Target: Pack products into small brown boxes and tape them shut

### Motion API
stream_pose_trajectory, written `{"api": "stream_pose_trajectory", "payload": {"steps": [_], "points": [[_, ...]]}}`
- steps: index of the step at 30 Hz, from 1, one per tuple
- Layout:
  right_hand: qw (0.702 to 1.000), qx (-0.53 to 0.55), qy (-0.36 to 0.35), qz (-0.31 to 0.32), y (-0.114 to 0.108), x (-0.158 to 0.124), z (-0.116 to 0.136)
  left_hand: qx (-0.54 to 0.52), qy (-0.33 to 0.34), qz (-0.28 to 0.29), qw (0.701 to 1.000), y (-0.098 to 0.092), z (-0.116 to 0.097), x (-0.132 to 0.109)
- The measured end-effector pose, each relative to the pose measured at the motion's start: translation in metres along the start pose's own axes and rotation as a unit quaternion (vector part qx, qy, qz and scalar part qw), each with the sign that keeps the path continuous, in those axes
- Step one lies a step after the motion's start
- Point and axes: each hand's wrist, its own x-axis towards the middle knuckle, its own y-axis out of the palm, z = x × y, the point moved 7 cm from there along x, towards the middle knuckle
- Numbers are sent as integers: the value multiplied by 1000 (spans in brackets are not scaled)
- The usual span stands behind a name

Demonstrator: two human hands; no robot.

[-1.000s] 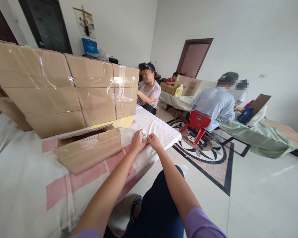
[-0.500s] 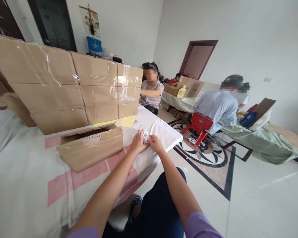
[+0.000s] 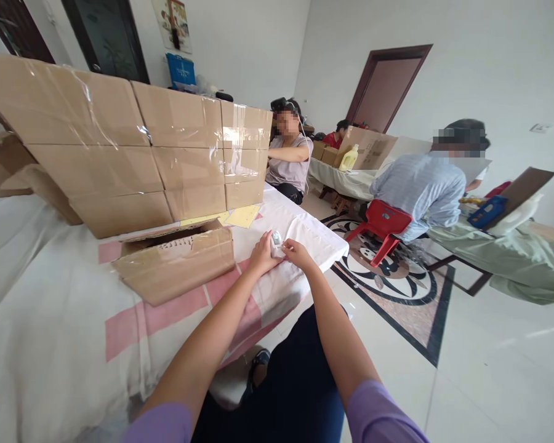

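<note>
Over the near right edge of the cloth-covered table (image 3: 300, 231), my left hand (image 3: 262, 255) is closed around a small white object with a greenish patch (image 3: 276, 240), too small to name. My right hand (image 3: 296, 253) pinches at the object's right side with thumb and forefinger. Whether a separate piece lies between those fingertips I cannot tell. To the left of my hands stands an open-topped cardboard box (image 3: 180, 264), its inside hidden from view.
A wall of taped cardboard cartons (image 3: 106, 147) stands behind the open box. Yellow sheets (image 3: 242, 216) lie by its foot. Across the table sits a person (image 3: 290, 157); another person (image 3: 420, 184) sits on a red chair (image 3: 388, 220) to the right.
The view has shifted slightly, so the room sits further right in the picture. The white object now shows more of its face between my hands, and my right fingers stay at its side.
</note>
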Motion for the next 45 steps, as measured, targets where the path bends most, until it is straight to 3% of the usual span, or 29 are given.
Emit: {"api": "stream_pose_trajectory", "payload": {"steps": [7, 15, 23, 45], "points": [[1000, 14, 10, -6, 4, 0, 3, 3, 9, 1, 1000, -3, -4, -2], [994, 66, 63, 55, 9, 2, 1, 16, -6, 7, 1000, -5, -7, -4], [989, 92, 93, 74, 10, 3, -4, 32, 8, 6, 999, -7, -11, -6], [987, 110, 110, 36, 10, 0, -9, 48, 0, 21, 999, -1, -5, -4]]}}
